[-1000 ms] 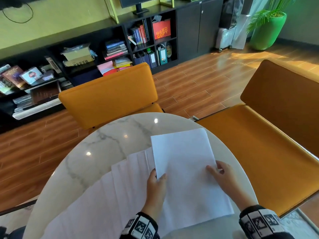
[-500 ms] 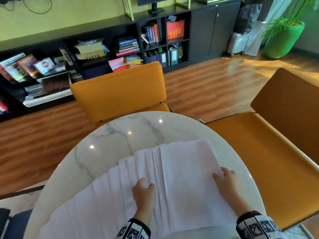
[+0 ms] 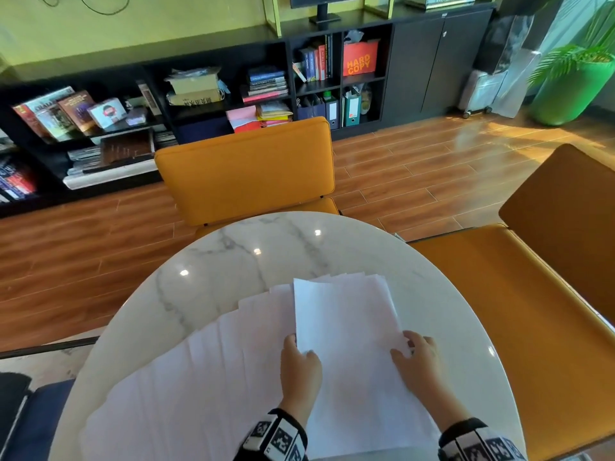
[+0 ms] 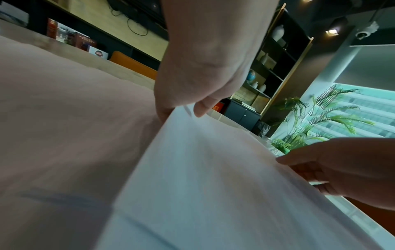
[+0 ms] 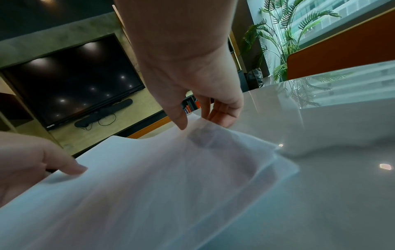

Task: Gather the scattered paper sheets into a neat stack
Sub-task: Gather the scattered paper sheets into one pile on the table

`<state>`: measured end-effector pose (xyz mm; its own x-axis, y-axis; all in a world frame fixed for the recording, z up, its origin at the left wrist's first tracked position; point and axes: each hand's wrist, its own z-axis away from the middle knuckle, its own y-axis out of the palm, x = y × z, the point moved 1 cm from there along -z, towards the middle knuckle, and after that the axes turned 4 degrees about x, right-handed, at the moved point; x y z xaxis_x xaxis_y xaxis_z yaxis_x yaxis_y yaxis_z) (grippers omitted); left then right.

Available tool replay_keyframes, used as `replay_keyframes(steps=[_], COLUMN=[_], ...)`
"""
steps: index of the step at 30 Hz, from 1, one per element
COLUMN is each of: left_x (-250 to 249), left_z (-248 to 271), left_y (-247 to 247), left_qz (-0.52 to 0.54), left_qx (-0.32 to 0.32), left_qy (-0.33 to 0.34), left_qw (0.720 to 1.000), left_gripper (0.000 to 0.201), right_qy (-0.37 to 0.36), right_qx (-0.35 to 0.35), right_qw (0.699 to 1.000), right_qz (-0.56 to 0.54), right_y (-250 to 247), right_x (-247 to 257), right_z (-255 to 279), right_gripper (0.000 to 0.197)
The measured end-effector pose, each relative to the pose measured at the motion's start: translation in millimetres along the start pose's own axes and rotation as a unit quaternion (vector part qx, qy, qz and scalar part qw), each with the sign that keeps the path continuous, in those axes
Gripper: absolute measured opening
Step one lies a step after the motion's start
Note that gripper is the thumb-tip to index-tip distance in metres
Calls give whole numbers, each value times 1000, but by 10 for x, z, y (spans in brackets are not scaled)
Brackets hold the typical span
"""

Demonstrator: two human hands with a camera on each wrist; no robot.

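plain white paper sheets (image 3: 206, 377) lie fanned in overlapping steps across the round white marble table (image 3: 233, 261), thickening into a pile at its right. the left hand (image 3: 299, 367) pinches the raised left edge of the top white sheet (image 3: 346, 327), and the right hand (image 3: 417, 361) pinches its right edge.

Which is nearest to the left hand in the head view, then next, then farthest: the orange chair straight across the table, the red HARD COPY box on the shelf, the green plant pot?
1. Orange chair, straight ahead of the left hand, just beyond the table.
2. Red HARD COPY box, on the black shelf behind that chair.
3. Green plant pot, far right corner.
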<state>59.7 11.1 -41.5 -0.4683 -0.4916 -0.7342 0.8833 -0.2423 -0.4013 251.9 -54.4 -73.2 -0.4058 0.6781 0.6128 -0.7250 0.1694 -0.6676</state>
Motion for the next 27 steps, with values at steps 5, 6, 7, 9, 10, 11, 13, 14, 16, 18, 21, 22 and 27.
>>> replay_keyframes(steps=[5,6,7,9,10,11,13,14,16,18,21,22,27], left_x=[30,36,41,44,39,30,-4,-8,13,54,157,192,228], left_z=[87,82,74,84,97,119,173,179,171,148,72,37,-90], left_y=[6,-1,-12,-50,-80,-113,-187,-220,-279,-358,-503,-553,-641], left_qz=[-15,-5,7,35,50,62,82,87,98,121,115,105,62], left_qx=[28,34,40,49,51,51,50,52,53,49,8,-6,-32], left_qy=[30,31,29,24,28,34,49,55,55,33,4,0,-24], left_qw=[999,999,999,998,997,996,994,993,992,991,993,994,997], left_gripper=[53,53,54,52,48,45,41,40,38,35,36,38,10], right_qy=[6,4,1,-11,-16,-24,-44,-51,-52,-42,-25,-21,-15], right_qx=[35,41,47,49,43,32,18,16,22,20,19,21,22], right_qw=[999,998,997,997,997,996,992,990,988,989,994,996,1000], right_qz=[-35,-47,-54,-58,-63,-78,-113,-128,-143,-142,-104,-87,6], right_y=[-29,-42,-62,-89,-95,-109,-135,-148,-151,-123,-64,-48,23], right_x=[-34,-50,-55,-73,-77,-61,-29,-3,31,47,49,46,64], right_z=[4,-1,3,20,37,68,129,161,174,117,-30,-82,-249], right_gripper=[51,41,27,13,13,14,13,12,16,21,30,32,38])
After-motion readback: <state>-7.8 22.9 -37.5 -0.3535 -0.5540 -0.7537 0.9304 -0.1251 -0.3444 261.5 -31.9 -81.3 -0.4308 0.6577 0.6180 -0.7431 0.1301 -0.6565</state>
